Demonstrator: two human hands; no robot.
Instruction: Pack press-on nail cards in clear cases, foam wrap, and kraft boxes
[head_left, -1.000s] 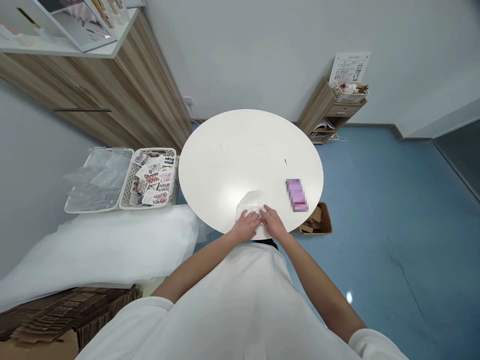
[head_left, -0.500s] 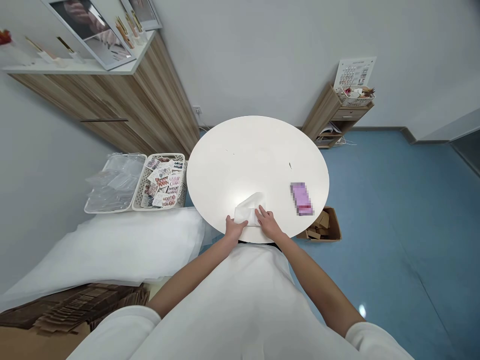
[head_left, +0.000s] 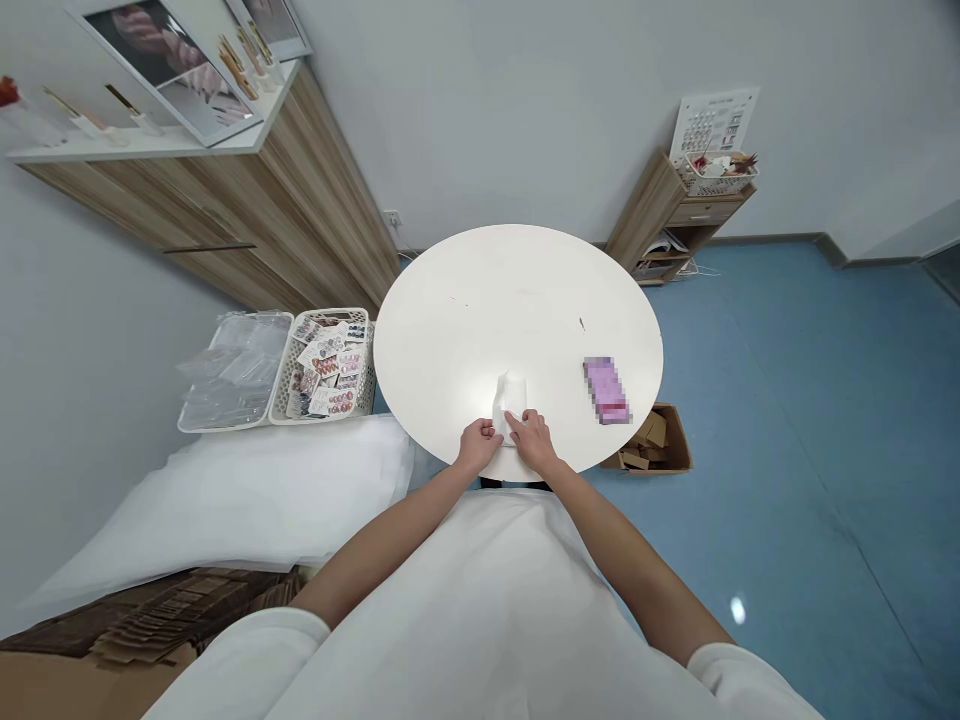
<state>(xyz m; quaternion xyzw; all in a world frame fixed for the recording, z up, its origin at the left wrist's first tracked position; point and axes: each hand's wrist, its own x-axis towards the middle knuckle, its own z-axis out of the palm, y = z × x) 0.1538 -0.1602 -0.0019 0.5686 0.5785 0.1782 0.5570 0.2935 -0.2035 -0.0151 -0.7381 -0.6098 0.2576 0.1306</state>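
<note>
A folded white cloth (head_left: 510, 398) lies on the round white table (head_left: 517, 300) near its front edge. My left hand (head_left: 478, 445) is closed on the cloth's near left corner. My right hand (head_left: 534, 440) presses on the cloth's near right side with its fingers together and curled. A purple flat object (head_left: 606, 389) lies on the table to the right of my hands, apart from them.
A white basket of nail-tip cards (head_left: 328, 366) and a tray of clear bags (head_left: 229, 369) sit to the left on a white-covered surface (head_left: 225, 500). A cardboard box (head_left: 652, 445) is on the blue floor under the table's right edge. Wooden cabinets stand behind.
The cloth has been folded narrower, from a wide patch to a slim upright strip. Both hands have drawn closer together at its near end.
</note>
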